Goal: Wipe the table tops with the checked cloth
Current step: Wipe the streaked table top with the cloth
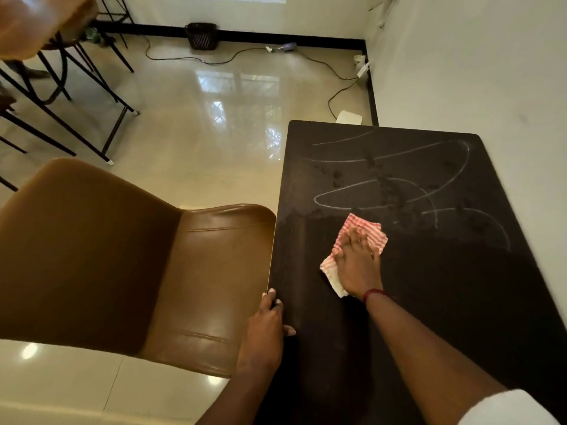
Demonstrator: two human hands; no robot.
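Note:
A dark table top (445,286) fills the right half of the view, its far half streaked with pale curved wipe marks and damp spots. The red-and-white checked cloth (371,233) lies flat on it near the middle. My right hand (357,265) presses down on the cloth with fingers spread, a red band at the wrist. My left hand (267,329) grips the table's left edge, thumb on top and fingers curled under.
A brown padded chair (129,262) stands right against the table's left edge. More chairs with black metal legs (61,87) fill the far left. Cables (322,65), a black basket (201,35) and a white wall (475,72) border the glossy tiled floor.

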